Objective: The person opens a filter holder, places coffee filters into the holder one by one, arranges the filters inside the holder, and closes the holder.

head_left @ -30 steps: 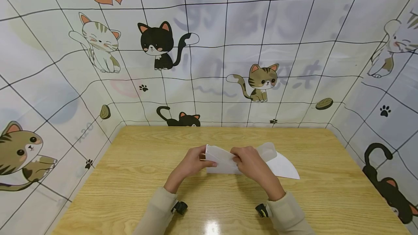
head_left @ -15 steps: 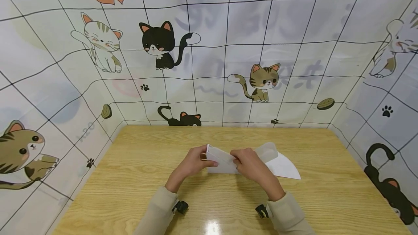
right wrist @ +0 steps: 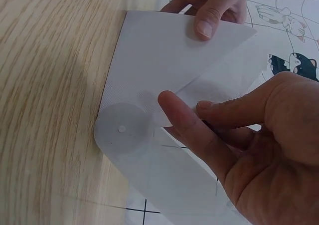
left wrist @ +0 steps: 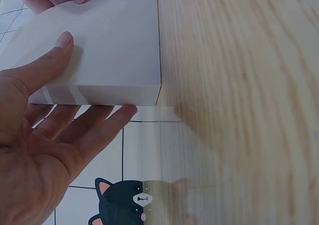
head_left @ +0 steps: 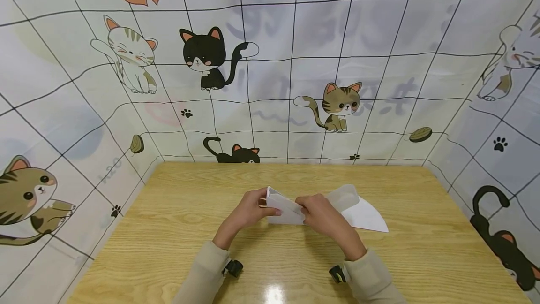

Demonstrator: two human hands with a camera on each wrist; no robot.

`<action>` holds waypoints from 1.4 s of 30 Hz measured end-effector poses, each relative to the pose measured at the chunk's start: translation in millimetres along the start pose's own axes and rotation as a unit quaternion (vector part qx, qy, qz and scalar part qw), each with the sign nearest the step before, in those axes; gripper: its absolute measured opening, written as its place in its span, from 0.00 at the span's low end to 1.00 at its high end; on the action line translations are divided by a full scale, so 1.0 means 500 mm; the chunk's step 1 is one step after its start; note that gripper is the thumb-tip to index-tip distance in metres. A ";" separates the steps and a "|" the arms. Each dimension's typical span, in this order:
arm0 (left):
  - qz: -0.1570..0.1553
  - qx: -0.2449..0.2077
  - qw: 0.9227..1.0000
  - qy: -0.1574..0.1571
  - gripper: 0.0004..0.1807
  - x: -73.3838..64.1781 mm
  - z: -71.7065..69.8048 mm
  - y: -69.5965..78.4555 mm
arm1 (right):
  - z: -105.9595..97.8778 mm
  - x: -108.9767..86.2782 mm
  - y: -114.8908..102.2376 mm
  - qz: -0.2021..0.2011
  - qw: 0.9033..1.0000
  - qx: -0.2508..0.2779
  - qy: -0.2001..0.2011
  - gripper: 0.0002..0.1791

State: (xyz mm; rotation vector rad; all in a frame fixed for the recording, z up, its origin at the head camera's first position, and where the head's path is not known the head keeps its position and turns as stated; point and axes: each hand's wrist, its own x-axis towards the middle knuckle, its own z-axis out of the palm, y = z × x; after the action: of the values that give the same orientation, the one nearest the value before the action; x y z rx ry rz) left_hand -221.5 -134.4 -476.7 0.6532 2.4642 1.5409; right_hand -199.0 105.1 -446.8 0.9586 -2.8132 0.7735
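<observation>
A flat white box (head_left: pixel 283 212) with a slanted upper edge stands upright in the head view. My left hand (head_left: pixel 249 211) grips its left end; in the left wrist view the thumb lies on the broad face and the fingers support the narrow side. With curled fingers, my right hand (head_left: pixel 322 215) pinches the slanted edge near the middle. The right wrist view has a round white disc (right wrist: pixel 121 129) at the box's lower corner, overlapping a translucent sheet (right wrist: pixel 179 190). Right of my right hand spread a translucent flap (head_left: pixel 346 196) and a white fan-shaped part (head_left: pixel 371 217). The box's interior is hidden.
The box stands on a light wooden table (head_left: pixel 190 186). A white curtain (head_left: pixel 270 74) with a black grid and printed cats rises behind the table and on both sides. Small black cameras (head_left: pixel 233 268) are strapped to both wrists.
My right hand has shifted slightly left and down along the slanted edge. The left hand and the box stay nearly where they were.
</observation>
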 end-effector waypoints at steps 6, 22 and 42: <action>-0.005 0.002 1.000 0.001 0.18 -0.002 0.000 0.001 | 0.002 0.000 0.000 -0.001 1.000 -0.003 -0.002 0.15; 0.000 0.003 1.000 -0.001 0.16 -0.002 0.000 0.000 | 0.008 -0.001 -0.008 0.011 1.000 -0.014 -0.020 0.11; 0.006 -0.005 1.000 -0.002 0.18 -0.002 -0.001 -0.001 | 0.011 -0.001 -0.014 0.054 0.997 0.011 -0.048 0.05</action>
State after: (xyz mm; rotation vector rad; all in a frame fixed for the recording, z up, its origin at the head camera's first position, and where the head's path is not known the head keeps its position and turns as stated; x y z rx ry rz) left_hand -221.1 -135.4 -476.8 0.6690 2.4534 1.5527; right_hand -193.9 98.3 -448.6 0.8762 -2.9655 0.7918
